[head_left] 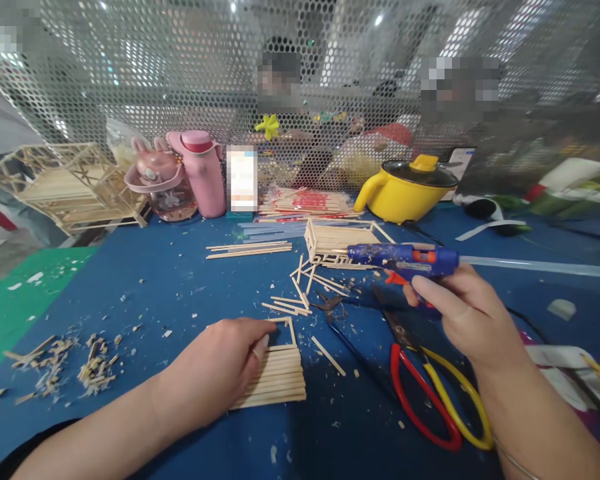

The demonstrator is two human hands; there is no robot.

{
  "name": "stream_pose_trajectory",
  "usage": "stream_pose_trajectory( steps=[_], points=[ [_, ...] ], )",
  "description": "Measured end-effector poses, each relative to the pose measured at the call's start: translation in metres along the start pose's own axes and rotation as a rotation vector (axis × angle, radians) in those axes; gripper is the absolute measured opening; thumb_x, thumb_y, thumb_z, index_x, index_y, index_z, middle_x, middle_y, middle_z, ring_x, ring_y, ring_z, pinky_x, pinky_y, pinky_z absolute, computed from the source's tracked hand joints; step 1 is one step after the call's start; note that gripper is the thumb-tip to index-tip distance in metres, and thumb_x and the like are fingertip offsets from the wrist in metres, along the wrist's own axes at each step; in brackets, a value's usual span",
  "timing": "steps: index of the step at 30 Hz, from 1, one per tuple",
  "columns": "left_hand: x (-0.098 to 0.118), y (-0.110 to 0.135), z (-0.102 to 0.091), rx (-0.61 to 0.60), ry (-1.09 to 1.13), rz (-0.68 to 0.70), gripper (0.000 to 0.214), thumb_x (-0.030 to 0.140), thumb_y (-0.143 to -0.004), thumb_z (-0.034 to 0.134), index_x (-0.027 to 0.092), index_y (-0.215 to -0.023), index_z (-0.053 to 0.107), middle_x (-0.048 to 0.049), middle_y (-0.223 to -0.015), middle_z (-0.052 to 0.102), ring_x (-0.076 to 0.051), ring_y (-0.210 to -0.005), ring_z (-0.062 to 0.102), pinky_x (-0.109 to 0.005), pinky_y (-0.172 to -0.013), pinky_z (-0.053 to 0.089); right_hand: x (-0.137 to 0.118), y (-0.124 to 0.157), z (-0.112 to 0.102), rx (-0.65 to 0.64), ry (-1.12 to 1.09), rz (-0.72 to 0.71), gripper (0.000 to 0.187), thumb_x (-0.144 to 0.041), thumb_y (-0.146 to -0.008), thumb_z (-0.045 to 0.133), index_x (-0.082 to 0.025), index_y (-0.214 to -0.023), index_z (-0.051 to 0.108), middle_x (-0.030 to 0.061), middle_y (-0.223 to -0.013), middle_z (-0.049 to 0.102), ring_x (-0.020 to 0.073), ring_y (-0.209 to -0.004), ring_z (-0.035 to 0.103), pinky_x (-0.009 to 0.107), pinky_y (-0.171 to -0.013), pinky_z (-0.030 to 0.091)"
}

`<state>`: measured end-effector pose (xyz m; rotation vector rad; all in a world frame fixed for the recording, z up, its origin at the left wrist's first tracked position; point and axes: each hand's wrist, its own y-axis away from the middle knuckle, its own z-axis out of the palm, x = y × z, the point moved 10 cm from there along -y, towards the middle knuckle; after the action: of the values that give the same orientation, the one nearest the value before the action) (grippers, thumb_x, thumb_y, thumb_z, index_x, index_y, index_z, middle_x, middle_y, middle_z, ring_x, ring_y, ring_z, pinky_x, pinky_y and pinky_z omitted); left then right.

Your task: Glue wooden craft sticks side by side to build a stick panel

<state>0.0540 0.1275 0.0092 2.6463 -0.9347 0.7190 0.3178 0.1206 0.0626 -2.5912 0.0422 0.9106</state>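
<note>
My left hand (pixel 220 370) rests with curled fingers on a flat panel of glued wooden sticks (pixel 280 377) lying on the blue table (pixel 180 287). A small stick frame juts from the panel's far edge by my fingertips. My right hand (pixel 467 313) is closed round the grip of a blue glue gun (pixel 403 260), its nozzle pointing left toward a small stick box (pixel 337 240). A clear glue stick pokes out of the gun's back to the right.
Loose sticks (pixel 305 287) lie between the panel and the box. Red and yellow scissors (pixel 430 393) and small pliers (pixel 330 305) lie near my right hand. A yellow pot (pixel 405 190), pink bottles (pixel 200 170), a stick house model (pixel 65 187) and mesh screen stand behind. Wood scraps (pixel 70 367) lie left.
</note>
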Motion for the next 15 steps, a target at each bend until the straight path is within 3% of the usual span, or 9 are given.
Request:
stream_pose_trajectory(
  steps=[2, 4, 6, 9, 12, 15],
  points=[
    [-0.007, 0.007, -0.012, 0.084, -0.018, 0.015, 0.039, 0.016, -0.088, 0.037, 0.021, -0.118, 0.062, -0.0051, -0.111, 0.07, -0.021, -0.099, 0.067, -0.03, -0.083, 0.052, -0.005, -0.007, -0.007, 0.061, 0.094, -0.015, 0.029, -0.044, -0.088, 0.046, -0.021, -0.072, 0.056, 0.0056, -0.074, 0.062, 0.0231, -0.076, 0.06, 0.035, -0.076, 0.045],
    [-0.017, 0.019, -0.03, 0.22, 0.002, 0.022, 0.036, 0.023, -0.091, 0.038, 0.021, -0.119, 0.06, -0.0051, -0.113, 0.069, -0.02, -0.101, 0.066, -0.029, -0.086, 0.051, -0.014, -0.017, -0.01, 0.094, 0.214, -0.048, 0.025, -0.04, -0.089, 0.046, -0.019, -0.092, 0.06, 0.0119, -0.097, 0.067, 0.0281, -0.097, 0.06, 0.037, -0.087, 0.043],
    [-0.032, 0.034, -0.047, 0.367, 0.044, 0.002, 0.032, 0.031, -0.093, 0.04, 0.022, -0.115, 0.061, -0.0036, -0.107, 0.071, -0.018, -0.097, 0.067, -0.026, -0.084, 0.051, -0.022, -0.031, -0.003, 0.054, 0.33, -0.111, 0.03, -0.038, -0.09, 0.045, -0.019, -0.108, 0.059, 0.0143, -0.12, 0.062, 0.0293, -0.115, 0.055, 0.036, -0.095, 0.039],
    [-0.056, 0.059, -0.062, 0.526, 0.088, -0.094, 0.03, 0.038, -0.093, 0.044, 0.022, -0.113, 0.061, -0.0019, -0.099, 0.073, -0.017, -0.092, 0.068, -0.024, -0.08, 0.051, -0.027, -0.052, 0.017, -0.06, 0.487, -0.192, 0.039, -0.037, -0.092, 0.043, -0.019, -0.124, 0.055, 0.0138, -0.127, 0.06, 0.0312, -0.116, 0.055, 0.04, -0.095, 0.04],
    [-0.075, 0.075, -0.062, 0.561, 0.118, -0.197, 0.033, 0.038, -0.094, 0.044, 0.02, -0.115, 0.061, -0.0028, -0.097, 0.073, -0.018, -0.09, 0.068, -0.026, -0.08, 0.051, -0.023, -0.07, 0.038, -0.125, 0.621, -0.225, 0.045, -0.034, -0.092, 0.04, -0.016, -0.133, 0.049, 0.0202, -0.125, 0.061, 0.038, -0.111, 0.057, 0.05, -0.087, 0.041],
    [-0.087, 0.083, -0.053, 0.532, 0.141, -0.249, 0.033, 0.036, -0.094, 0.042, 0.017, -0.115, 0.061, -0.0038, -0.095, 0.073, -0.018, -0.089, 0.067, -0.028, -0.08, 0.051, -0.017, -0.08, 0.059, -0.185, 0.711, -0.249, 0.047, -0.031, -0.093, 0.041, -0.012, -0.135, 0.047, 0.0255, -0.124, 0.06, 0.0398, -0.106, 0.059, 0.049, -0.079, 0.043]
  ],
)
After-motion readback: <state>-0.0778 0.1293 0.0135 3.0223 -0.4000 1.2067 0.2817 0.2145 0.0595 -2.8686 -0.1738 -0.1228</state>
